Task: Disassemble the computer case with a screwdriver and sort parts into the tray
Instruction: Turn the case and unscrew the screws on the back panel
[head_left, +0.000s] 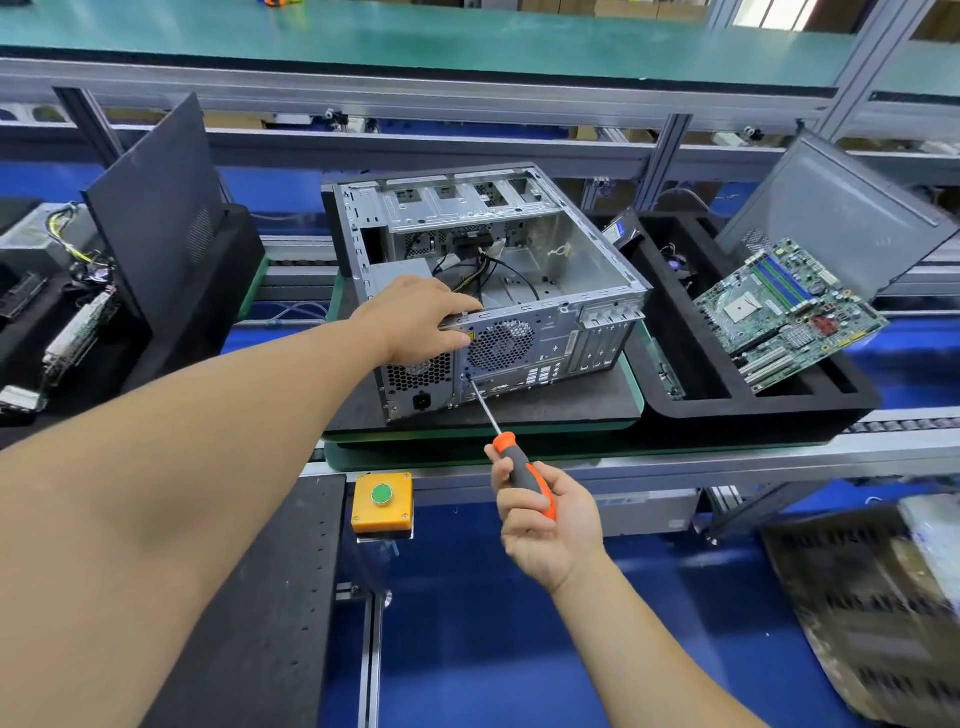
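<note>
An open grey computer case lies on its side on a dark pad, rear panel facing me. My left hand grips the top rear edge of the case above the power supply, thumb on the rear face beside the fan grille. My right hand holds an orange and grey screwdriver; its tip touches the rear panel just below the fan grille. Loose cables lie inside the case. A black foam tray to the right holds a green motherboard.
A dark side panel leans at the tray's back right. Another black panel stands upright in a tray at the left with parts and cables. A yellow box with a green button sits on the bench front rail.
</note>
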